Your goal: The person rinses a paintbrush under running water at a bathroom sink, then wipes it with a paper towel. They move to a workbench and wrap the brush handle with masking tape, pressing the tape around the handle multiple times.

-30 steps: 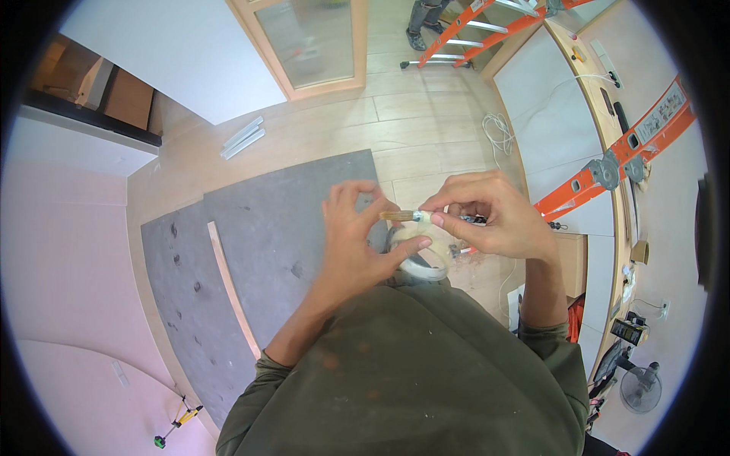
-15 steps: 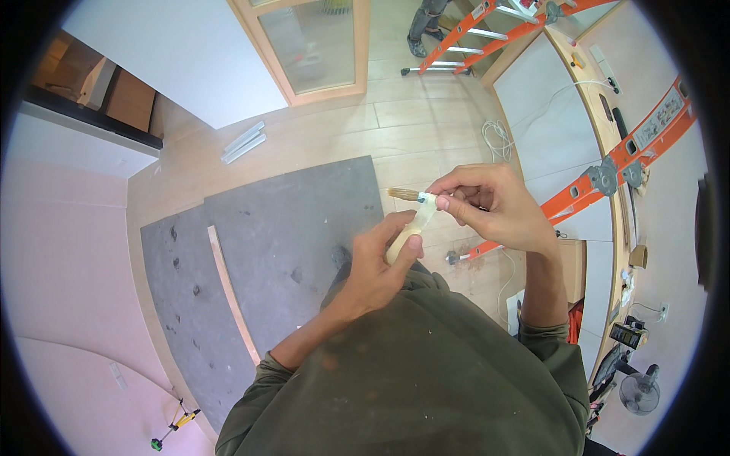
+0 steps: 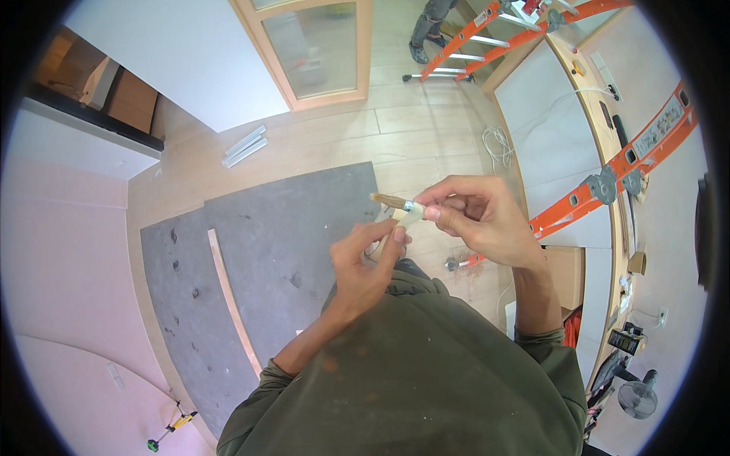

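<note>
A small paintbrush (image 3: 389, 201) with tan bristles points left in front of my body. My right hand (image 3: 487, 220) pinches it at the handle end, thumb against fingertips. Pale masking tape (image 3: 411, 218) covers part of it next to the metal band and runs down to my left hand (image 3: 359, 266). Those fingers are closed around the tape roll, which they mostly hide. The two hands are close together, raised above the floor.
Grey sheets (image 3: 281, 220) cover the floor at left, with a thin wooden strip (image 3: 232, 296) on them. An orange ladder (image 3: 608, 178) leans at right; another orange ladder (image 3: 479, 45) stands ahead near a person's legs (image 3: 427, 30). Metal strips (image 3: 245, 146) lie near a white panel.
The brush and both hands have shifted slightly left and toward my body. The brush now tilts more, and the tape stretch between my hands looks shorter.
</note>
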Demonstrator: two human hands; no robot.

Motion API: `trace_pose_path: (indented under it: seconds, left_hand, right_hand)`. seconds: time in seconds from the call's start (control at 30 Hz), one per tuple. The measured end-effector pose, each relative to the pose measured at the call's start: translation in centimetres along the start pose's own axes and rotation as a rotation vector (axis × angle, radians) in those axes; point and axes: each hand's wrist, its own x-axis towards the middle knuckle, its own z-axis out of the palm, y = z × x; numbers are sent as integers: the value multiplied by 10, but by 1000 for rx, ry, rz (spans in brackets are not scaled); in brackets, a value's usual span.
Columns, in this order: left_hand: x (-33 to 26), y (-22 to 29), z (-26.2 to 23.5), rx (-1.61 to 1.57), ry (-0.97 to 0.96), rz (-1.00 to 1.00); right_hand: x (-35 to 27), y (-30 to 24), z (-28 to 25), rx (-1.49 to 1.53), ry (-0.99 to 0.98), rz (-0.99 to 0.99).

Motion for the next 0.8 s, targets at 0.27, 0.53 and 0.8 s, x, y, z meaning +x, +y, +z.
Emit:
trace_pose_path:
  seconds: [0.27,0.53,0.8]
  left_hand:
    - [19,-7,-12,21,-18,271]
    - [31,0,-17,-23,0,612]
    - [32,24,-16,-47,-11,648]
  right_hand:
    - [-4,-6,2,93,-76,17]
    - [-13,-21,8,33,-195,-61]
    - [-17,-11,7,217,-310,-16]
